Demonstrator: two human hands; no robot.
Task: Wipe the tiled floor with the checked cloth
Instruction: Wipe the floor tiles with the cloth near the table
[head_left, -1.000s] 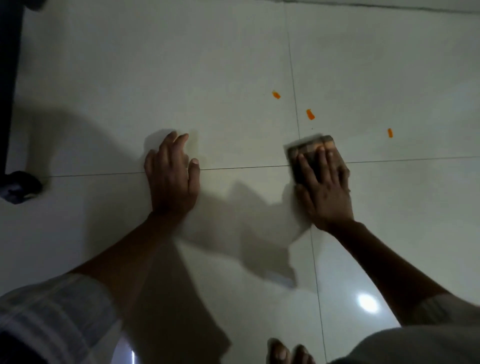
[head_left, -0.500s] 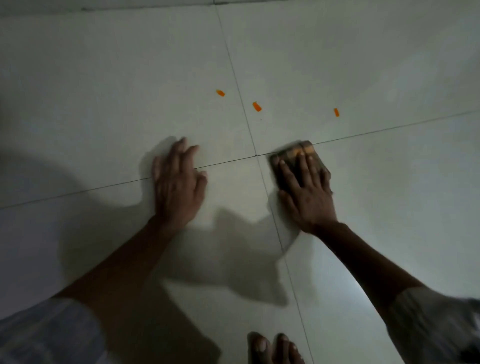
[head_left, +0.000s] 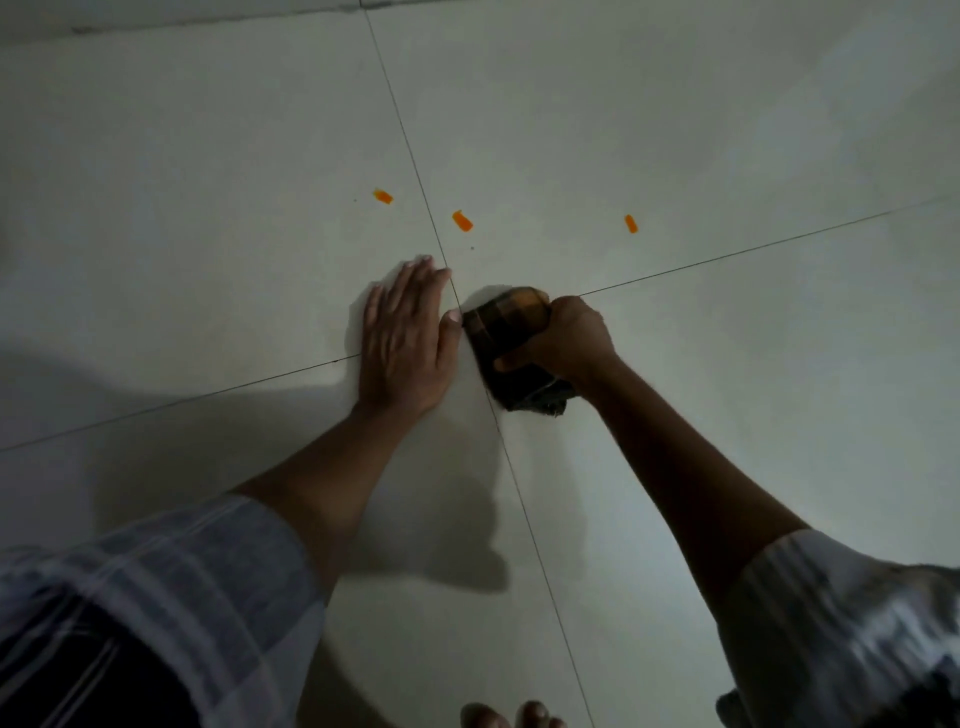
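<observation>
A dark checked cloth, folded into a wad with an orange-brown top, lies on the pale tiled floor just right of where two grout lines cross. My right hand grips it from the right, fingers curled over its top and thumb along its near side. My left hand is pressed flat on the floor, fingers together, its thumb tip touching the cloth's left edge. Three orange smears mark the tiles beyond the hands: one on the left, one in the middle, one on the right.
Large pale tiles stretch all around, and a wall base runs along the top edge. My toes show at the bottom edge. Both forearms cast dark shadows on the near tiles.
My right hand went from lying flat on the cloth to gripping it bunched up. My left hand has come right, beside the cloth. The view has shifted, bringing the orange smears nearer the hands.
</observation>
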